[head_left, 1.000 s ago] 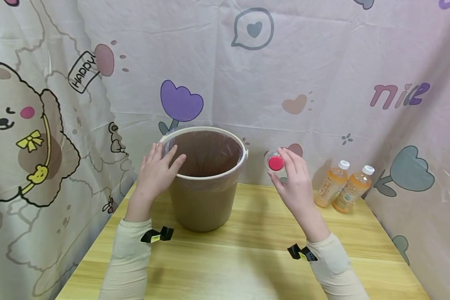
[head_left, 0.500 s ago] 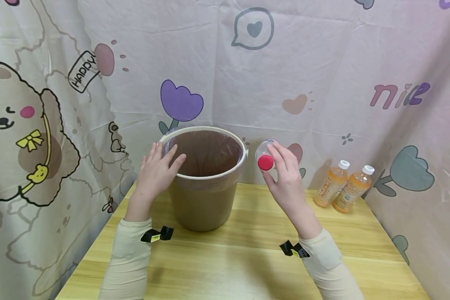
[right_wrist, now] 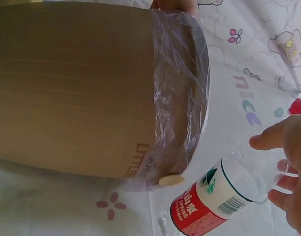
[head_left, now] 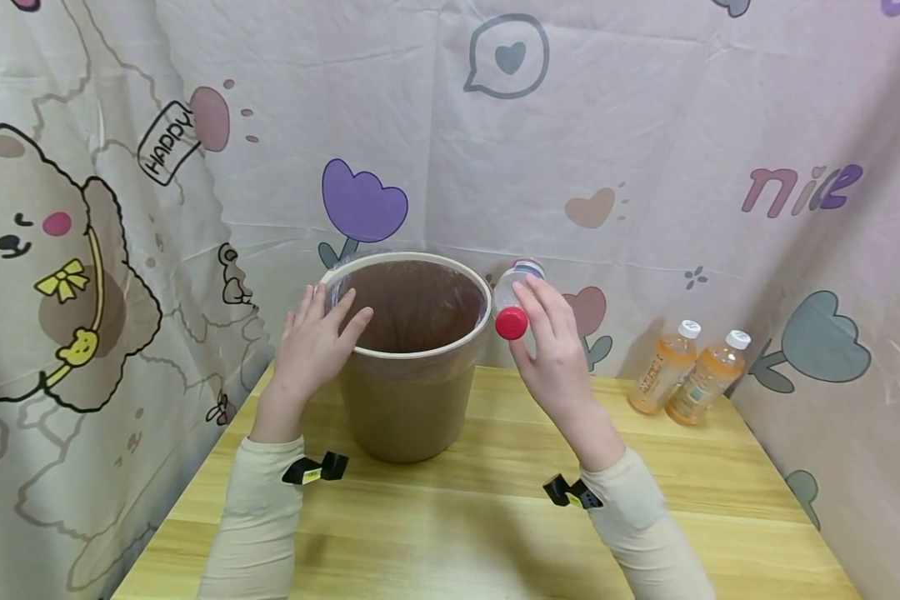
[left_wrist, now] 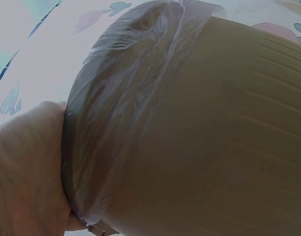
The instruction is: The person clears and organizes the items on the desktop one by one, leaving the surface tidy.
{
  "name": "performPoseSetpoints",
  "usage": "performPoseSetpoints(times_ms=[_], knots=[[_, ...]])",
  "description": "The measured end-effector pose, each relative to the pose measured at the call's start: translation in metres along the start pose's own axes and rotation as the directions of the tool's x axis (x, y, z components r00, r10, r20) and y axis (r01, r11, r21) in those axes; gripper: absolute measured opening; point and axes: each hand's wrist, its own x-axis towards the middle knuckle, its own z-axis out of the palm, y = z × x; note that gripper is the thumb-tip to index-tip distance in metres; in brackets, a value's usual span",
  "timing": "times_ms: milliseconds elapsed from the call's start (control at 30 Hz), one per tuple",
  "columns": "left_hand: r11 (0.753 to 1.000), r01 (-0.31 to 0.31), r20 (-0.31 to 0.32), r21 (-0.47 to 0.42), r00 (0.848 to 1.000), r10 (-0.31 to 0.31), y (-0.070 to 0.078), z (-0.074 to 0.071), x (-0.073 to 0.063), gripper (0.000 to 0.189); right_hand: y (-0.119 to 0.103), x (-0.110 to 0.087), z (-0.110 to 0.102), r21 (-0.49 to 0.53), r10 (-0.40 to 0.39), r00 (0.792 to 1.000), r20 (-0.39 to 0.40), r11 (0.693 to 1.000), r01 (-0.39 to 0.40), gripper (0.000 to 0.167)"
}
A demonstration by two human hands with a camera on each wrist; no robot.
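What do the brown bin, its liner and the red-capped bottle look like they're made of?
Brown bin: probably matte plastic, evenly colored with faint molded ridges. Liner: thin, glossy plastic film, see-through and wrinkled. Red-capped bottle: likely clear, shiny plastic, transparent beyond its printed label.

Rests left hand (left_wrist: pixel 27 172) at eight o'clock against a brown bin (left_wrist: pixel 199 128), ribbed toward two. Edged with wrinkled clear plastic (left_wrist: pixel 133 88) from seven to twelve; backed by patterned cloth (left_wrist: pixel 44 69) at ten.

Cream sleeves (head_left: pixel 258 525) bear black angular wrist pieces (head_left: pixel 334 466) with yellow labels (head_left: pixel 311 476).
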Motion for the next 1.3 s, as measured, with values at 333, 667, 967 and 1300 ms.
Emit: performPoseSetpoints(times_ms=[333, 667, 967, 1300], knots=[[1.0, 0.0, -0.003, 0.002, 1.0, 0.0, 0.0, 0.001, 0.001, 0.082, -0.009, 0.003, 0.012, 0.067, -0.046, 0.998, -0.039, 0.997, 0.049, 0.054], [1.0, 0.01, 0.003, 0.0, 1.0, -0.01, 0.001, -0.001, 0.002, 0.082, -0.017, 0.003, 0.022, 0.092, -0.075, 0.997, -0.03, 0.993, 0.077, 0.054], [1.0, 0.006, 0.003, -0.003, 1.0, -0.006, 0.0, -0.001, 0.001, 0.082, -0.018, -0.004, 0.033, 0.126, -0.097, 0.994, 0.052, 0.988, 0.09, 0.06], [1.0, 0.005, 0.004, -0.005, 1.0, -0.005, 0.001, 0.0, 0.0, 0.081, -0.02, -0.006, 0.042, 0.138, -0.13, 0.986, 0.1, 0.984, 0.116, 0.063]])
